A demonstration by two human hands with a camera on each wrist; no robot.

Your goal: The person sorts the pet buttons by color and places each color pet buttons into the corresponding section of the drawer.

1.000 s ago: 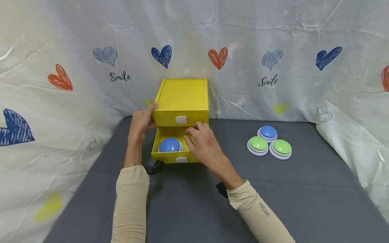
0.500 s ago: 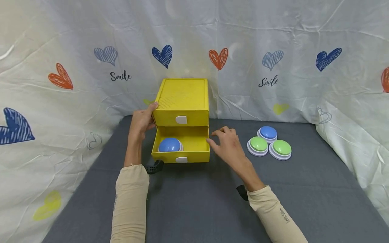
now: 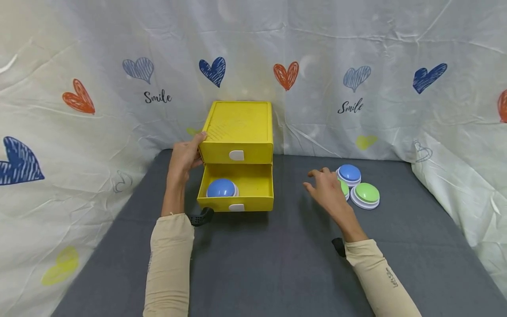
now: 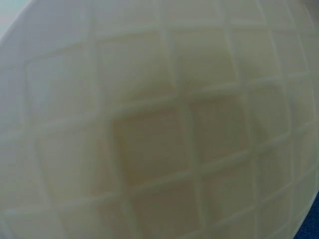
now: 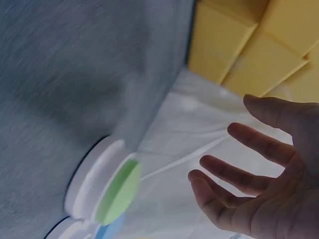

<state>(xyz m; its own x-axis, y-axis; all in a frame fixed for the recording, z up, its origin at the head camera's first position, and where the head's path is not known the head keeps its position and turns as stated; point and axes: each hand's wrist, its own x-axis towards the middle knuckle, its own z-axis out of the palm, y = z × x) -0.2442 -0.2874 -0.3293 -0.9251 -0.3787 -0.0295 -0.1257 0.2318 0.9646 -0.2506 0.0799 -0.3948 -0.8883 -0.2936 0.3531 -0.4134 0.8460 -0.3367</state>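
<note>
A yellow two-drawer box (image 3: 241, 123) stands against the back cloth. Its lower drawer (image 3: 257, 180) is pulled out, and a blue dome button (image 3: 221, 188) sits in the left of it. My left hand (image 3: 184, 156) grips the box's left front side, thumb over the top edge. A pale ribbed surface (image 4: 159, 119) fills the left wrist view, hiding that hand's fingers. In the air beside the button group is my right hand (image 3: 328, 189), fingers loosely bent and holding nothing. It partly hides one green button (image 3: 343, 187). Behind stands a blue button (image 3: 349, 172), with another green button (image 3: 366, 193) to the right.
Dark grey cloth (image 3: 253, 255) covers the table. A pale curtain (image 3: 309, 105) printed with hearts hangs along the back and sides. The upper drawer (image 3: 253, 153) is pushed in, its white tab facing front.
My right hand has left the lower drawer and moved right to the button group on the table. The left hand stays on the box, and the drawer remains pulled out.
</note>
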